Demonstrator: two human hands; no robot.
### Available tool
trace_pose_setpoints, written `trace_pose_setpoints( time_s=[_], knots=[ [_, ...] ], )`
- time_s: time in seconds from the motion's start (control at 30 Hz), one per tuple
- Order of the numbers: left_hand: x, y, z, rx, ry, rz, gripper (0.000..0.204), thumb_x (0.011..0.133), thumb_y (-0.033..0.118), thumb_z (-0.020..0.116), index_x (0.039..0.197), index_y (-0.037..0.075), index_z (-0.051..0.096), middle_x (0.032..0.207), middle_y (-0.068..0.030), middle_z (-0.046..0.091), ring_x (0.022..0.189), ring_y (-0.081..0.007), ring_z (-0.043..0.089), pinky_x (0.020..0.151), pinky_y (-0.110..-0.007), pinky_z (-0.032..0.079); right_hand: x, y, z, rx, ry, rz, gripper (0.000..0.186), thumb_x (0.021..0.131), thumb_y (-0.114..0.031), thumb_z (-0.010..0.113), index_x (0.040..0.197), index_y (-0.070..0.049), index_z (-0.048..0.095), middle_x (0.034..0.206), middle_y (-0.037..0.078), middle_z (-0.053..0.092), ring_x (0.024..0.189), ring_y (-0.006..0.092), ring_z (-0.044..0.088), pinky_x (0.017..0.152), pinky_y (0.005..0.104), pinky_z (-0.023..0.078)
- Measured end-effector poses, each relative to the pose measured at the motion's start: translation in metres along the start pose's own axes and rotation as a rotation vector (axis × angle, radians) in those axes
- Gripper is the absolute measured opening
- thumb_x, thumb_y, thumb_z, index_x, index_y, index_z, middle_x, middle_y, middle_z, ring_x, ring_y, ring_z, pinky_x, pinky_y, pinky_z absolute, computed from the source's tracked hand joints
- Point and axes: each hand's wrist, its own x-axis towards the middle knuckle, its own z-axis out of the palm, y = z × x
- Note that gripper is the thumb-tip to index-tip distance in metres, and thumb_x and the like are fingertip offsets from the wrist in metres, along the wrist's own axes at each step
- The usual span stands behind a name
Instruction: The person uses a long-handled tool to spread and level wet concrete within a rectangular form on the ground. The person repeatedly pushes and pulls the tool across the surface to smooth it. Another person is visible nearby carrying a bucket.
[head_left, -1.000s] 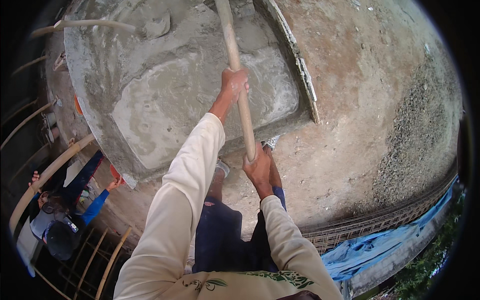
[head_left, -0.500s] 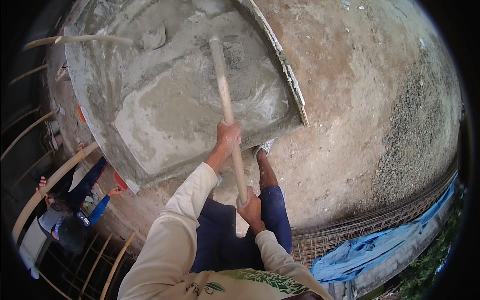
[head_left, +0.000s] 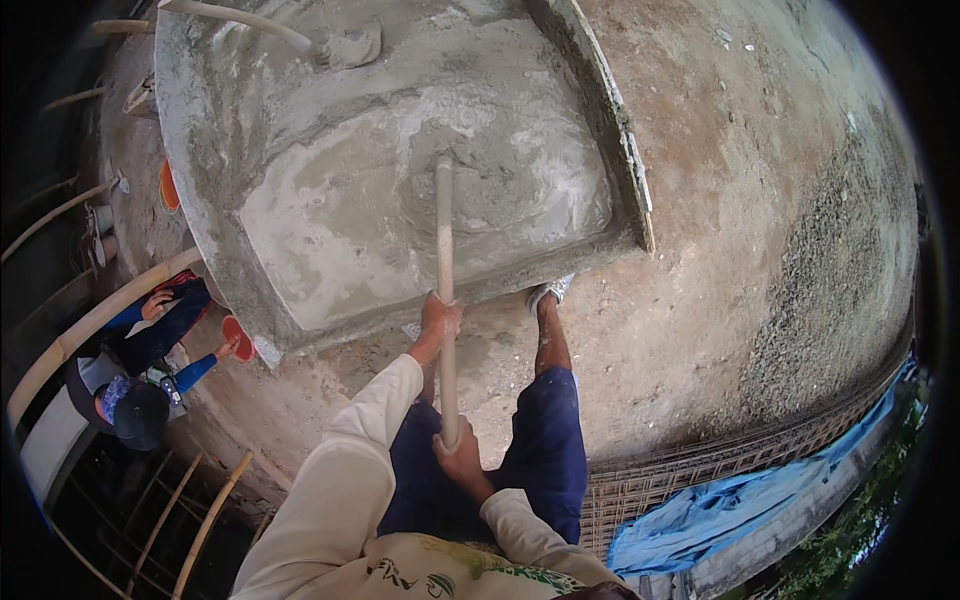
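Observation:
Both my hands are wrapped round a long wooden handle (head_left: 446, 230), which runs away from me into wet grey cement (head_left: 340, 230). The tool's head is sunk in the mix and hidden. My left hand (head_left: 440, 318) grips farther up the shaft, just short of the near edge of the mixing trough (head_left: 632, 160). Lower down, my right hand (head_left: 462, 455) closes round the shaft's near end, in front of my blue shorts. The cement lies swirled and lumpy around the point where the shaft goes in.
A second wooden handle (head_left: 240, 20) reaches over the trough's far left. At left a person (head_left: 135, 400) holds a red bowl (head_left: 238, 338), beside bamboo poles (head_left: 100, 315). An orange bucket (head_left: 170, 187) stands beyond. Gravel (head_left: 810, 290), steel mesh (head_left: 640, 495) and blue tarp (head_left: 720, 510) lie right.
The handle has come back toward me, its sunken end now nearer the trough's front edge. Both hands have drawn closer with it. The view has shifted slightly.

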Motion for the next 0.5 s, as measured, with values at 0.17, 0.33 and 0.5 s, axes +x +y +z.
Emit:
trace_pose_setpoints(
  time_s=[0.17,0.33,0.5],
  knots=[
    [-0.012,0.02,-0.053,-0.349,-0.02,0.124,0.03,0.089,0.012,0.068,0.113,0.0,0.054,0.07,-0.0037,0.055,0.046,-0.0149,0.054,0.039,-0.034,0.045,0.017,0.013,0.027,-0.152,0.08,-0.076,0.034,0.09,-0.017,0.072,0.12,-0.007,0.058,0.095,0.028,0.071,0.09,0.0504,0.07,0.078,0.0563,0.057],
    [0.044,0.1,-0.082,-0.459,-0.142,0.343,0.027,0.09,0.012,0.067,0.108,-0.003,0.054,0.069,-0.0042,0.055,0.046,-0.0144,0.053,0.04,-0.034,0.044,0.108,-0.025,0.043,-0.252,0.2,-0.246,0.032,0.088,-0.011,0.071,0.116,-0.004,0.057,0.087,0.025,0.069,0.085,0.0489,0.068,0.073,0.0521,0.055],
    [0.101,0.055,-0.087,-0.18,-0.15,0.248,0.036,0.089,0.017,0.069,0.111,-0.007,0.056,0.076,-0.0131,0.067,0.052,-0.0215,0.064,0.047,-0.037,0.052,0.1,-0.039,0.113,-0.003,0.149,-0.078,0.032,0.09,-0.014,0.071,0.115,-0.002,0.055,0.091,0.024,0.069,0.085,0.0434,0.07,0.076,0.0473,0.056]
  ],
)
